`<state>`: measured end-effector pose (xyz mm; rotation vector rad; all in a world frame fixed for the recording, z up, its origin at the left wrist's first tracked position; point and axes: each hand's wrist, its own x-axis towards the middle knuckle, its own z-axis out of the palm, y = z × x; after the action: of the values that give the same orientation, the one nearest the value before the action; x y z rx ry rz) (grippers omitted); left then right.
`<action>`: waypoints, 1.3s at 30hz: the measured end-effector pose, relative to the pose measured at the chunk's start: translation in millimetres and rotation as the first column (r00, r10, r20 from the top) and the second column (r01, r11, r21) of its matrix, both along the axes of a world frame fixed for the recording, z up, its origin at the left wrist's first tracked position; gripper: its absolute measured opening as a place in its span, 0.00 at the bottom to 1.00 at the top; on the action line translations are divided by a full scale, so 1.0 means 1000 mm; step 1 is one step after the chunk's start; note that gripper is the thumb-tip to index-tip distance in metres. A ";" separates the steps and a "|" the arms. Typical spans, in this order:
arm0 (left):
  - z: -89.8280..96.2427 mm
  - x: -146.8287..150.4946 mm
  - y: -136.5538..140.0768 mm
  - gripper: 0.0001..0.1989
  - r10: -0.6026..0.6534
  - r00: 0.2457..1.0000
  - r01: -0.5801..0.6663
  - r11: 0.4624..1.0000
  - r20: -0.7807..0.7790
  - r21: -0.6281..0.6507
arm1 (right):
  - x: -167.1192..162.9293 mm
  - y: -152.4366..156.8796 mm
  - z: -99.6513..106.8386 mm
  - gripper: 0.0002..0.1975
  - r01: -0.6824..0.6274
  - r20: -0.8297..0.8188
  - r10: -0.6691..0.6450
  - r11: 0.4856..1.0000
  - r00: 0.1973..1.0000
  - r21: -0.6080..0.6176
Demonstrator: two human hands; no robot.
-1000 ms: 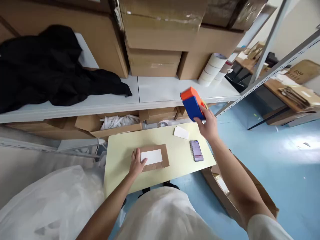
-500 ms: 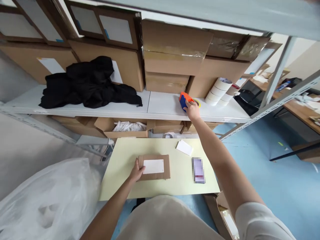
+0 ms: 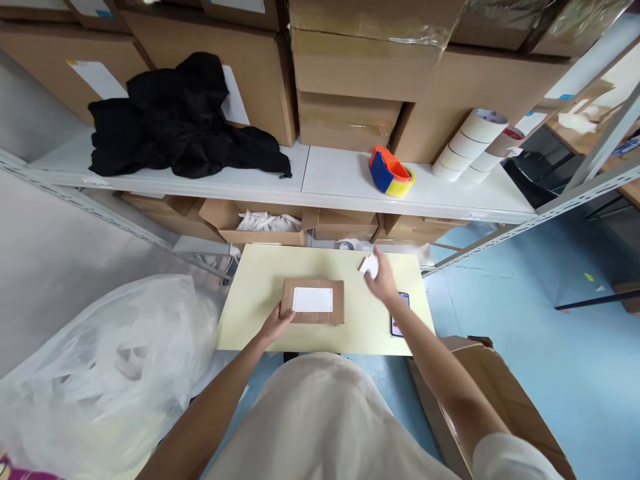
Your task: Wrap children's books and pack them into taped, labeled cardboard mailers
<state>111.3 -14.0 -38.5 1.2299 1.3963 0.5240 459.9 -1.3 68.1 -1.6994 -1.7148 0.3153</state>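
Note:
A small brown cardboard box with a white label lies on the pale yellow table. My left hand grips its left end near the front corner, thumb on top. To the right of the box, my right hand is at a white card, with thumb and fingers around it. The hand covers the card's right part. A phone lies on the table, partly hidden by my right forearm. On the shelf above sits an orange and blue tape dispenser with yellow tape.
The grey shelf runs across behind the table, with a black cloth, rolls of tape and large cartons. A translucent plastic bag stands at left, an open carton at right on the floor.
My right hand has left the tape dispenser on the shelf and come down to the white card. My left hand stays on the box. The view has tilted downward.

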 end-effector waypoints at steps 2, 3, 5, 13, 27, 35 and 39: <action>0.001 -0.004 -0.007 0.34 -0.025 0.993 0.029 0.999 0.120 -0.039 | -0.022 -0.047 -0.058 0.51 -0.129 -0.166 0.074 0.928 0.983 -0.350; 0.002 -0.004 -0.009 0.34 -0.023 0.988 0.033 0.997 0.151 -0.065 | -0.034 -0.065 -0.082 0.54 -0.203 -0.250 0.091 0.858 0.964 -0.471; 0.006 -0.002 -0.013 0.31 0.019 0.989 -0.002 0.993 0.148 -0.118 | -0.058 -0.089 -0.117 0.55 -0.287 -0.398 0.048 0.772 0.916 -0.567; 0.027 0.005 -0.014 0.25 -0.031 0.999 0.032 0.998 0.020 -0.061 | -0.083 -0.105 -0.122 0.17 -0.158 -0.518 -0.187 0.820 0.835 -0.550; 0.046 0.036 0.007 0.23 -0.175 0.872 0.251 0.961 -0.457 0.112 | -0.071 -0.074 -0.061 0.26 0.201 -0.004 -0.260 0.759 0.966 -0.619; 0.036 0.058 0.027 0.24 -0.089 0.879 0.134 0.989 -0.468 0.065 | -0.077 -0.061 -0.067 0.22 0.237 -0.023 -0.328 0.728 0.944 -0.643; 0.033 0.064 0.033 0.21 -0.065 0.870 0.099 0.994 -0.489 0.044 | -0.076 -0.053 -0.069 0.22 0.237 -0.063 -0.378 0.693 0.924 -0.681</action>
<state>175.0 18.8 -5.4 1.5407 1.7466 0.2026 384.3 -54.1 -0.6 -2.3297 -1.1843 0.9997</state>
